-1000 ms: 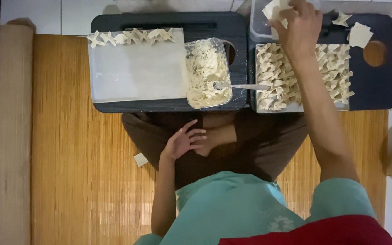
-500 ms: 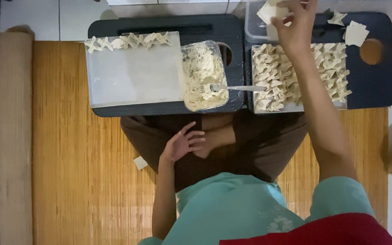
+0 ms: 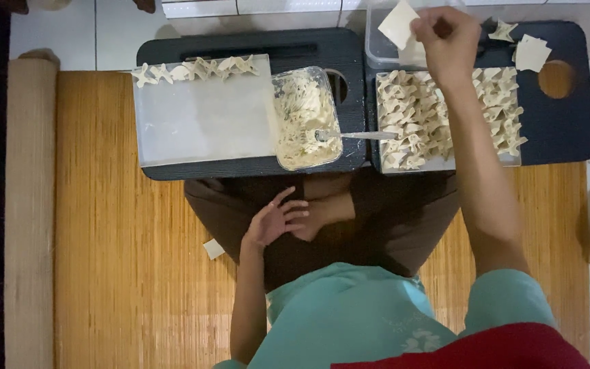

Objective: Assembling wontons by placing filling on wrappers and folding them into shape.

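Lifted slightly, right hand (image 3: pixel 448 37) pinches one wrapper (image 3: pixel 398 24) — left hand (image 3: pixel 276 222) seemingly open, empty.

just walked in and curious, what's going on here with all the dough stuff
A person sits on a bamboo mat at two dark trays. The right hand holds a square wrapper up over a clear tub. The left hand rests open in the lap. A spoon lies in the filling container, beside a tray of folded dumplings.
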